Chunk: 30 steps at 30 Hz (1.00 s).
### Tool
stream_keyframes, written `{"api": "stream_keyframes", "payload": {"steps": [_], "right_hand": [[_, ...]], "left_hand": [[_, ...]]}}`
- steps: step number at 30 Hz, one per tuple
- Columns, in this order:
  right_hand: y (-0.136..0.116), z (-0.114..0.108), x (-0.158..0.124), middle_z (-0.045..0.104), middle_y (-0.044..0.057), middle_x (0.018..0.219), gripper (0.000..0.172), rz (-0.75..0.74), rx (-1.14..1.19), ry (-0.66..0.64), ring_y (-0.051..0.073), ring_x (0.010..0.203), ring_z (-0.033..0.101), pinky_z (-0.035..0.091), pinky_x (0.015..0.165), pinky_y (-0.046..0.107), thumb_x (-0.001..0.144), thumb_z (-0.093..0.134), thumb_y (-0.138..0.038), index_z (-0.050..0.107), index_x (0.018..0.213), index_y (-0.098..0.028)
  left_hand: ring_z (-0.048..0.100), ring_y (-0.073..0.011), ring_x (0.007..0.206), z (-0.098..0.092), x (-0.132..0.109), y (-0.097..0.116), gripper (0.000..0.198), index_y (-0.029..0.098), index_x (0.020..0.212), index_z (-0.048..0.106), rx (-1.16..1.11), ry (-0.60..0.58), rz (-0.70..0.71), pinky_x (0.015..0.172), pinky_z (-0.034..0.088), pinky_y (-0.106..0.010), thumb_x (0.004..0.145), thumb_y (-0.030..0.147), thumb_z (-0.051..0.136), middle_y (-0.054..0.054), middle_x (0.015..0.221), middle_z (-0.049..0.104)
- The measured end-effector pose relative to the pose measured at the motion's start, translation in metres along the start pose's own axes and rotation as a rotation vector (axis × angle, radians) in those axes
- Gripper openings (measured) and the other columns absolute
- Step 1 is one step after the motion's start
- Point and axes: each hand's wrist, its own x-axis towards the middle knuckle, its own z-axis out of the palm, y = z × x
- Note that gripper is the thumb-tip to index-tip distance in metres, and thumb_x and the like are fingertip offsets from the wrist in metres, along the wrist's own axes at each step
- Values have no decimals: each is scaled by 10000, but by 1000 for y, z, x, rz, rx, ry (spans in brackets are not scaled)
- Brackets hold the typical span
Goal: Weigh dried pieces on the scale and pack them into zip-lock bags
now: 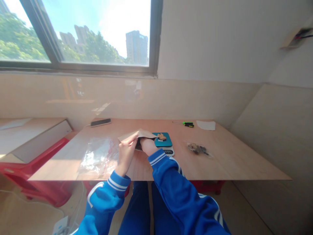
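Observation:
My left hand point(126, 153) pinches the near edge of a brown paper bag point(143, 133) held above the wooden table point(220, 163). My right hand point(146, 145) reaches inside the bag's mouth, so its fingers are hidden. Just right of the bag stands a small kitchen scale point(164, 143) with a teal top, and a brownish lump point(161, 136) lies on it. Both arms wear blue sleeves with white stripes.
Clear plastic bags point(97, 156) lie on the table at the left. A small clear bag of dark pieces point(198, 149) lies right of the scale. A phone point(100, 122), a green-handled tool point(187, 124) and a white paper point(206, 125) sit at the back. A red stool point(36, 176) stands at the left.

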Motion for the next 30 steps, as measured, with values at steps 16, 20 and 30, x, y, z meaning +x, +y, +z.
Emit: {"api": "stream_keyframes", "payload": {"steps": [16, 20, 30], "right_hand": [[-30, -8, -28, 651, 184, 1035, 353, 143, 169, 181, 287, 916, 632, 528, 794, 429, 845, 408, -11, 618, 1103, -130], [-33, -34, -48, 608, 126, 1165, 372, 59, 431, 286, 265, 1075, 576, 485, 946, 434, 857, 427, -47, 607, 1154, -181], [92, -30, -78, 647, 100, 1139, 388, 281, 884, 482, 201, 964, 651, 544, 836, 351, 774, 661, -294, 567, 1139, -205]], "left_hand": [[679, -239, 1008, -9, 8, -3, 342, 214, 1062, 725, 17, 20, -14, 844, 541, -299, 831, 372, 528, -21, 1018, 736], [692, -215, 974, -13, 16, -10, 321, 220, 1038, 734, 21, 10, 2, 870, 530, -282, 818, 343, 534, -16, 1015, 743], [688, -215, 992, -16, 35, -19, 282, 235, 998, 746, 23, 69, 35, 913, 521, -307, 800, 303, 557, -11, 1011, 744]]}}
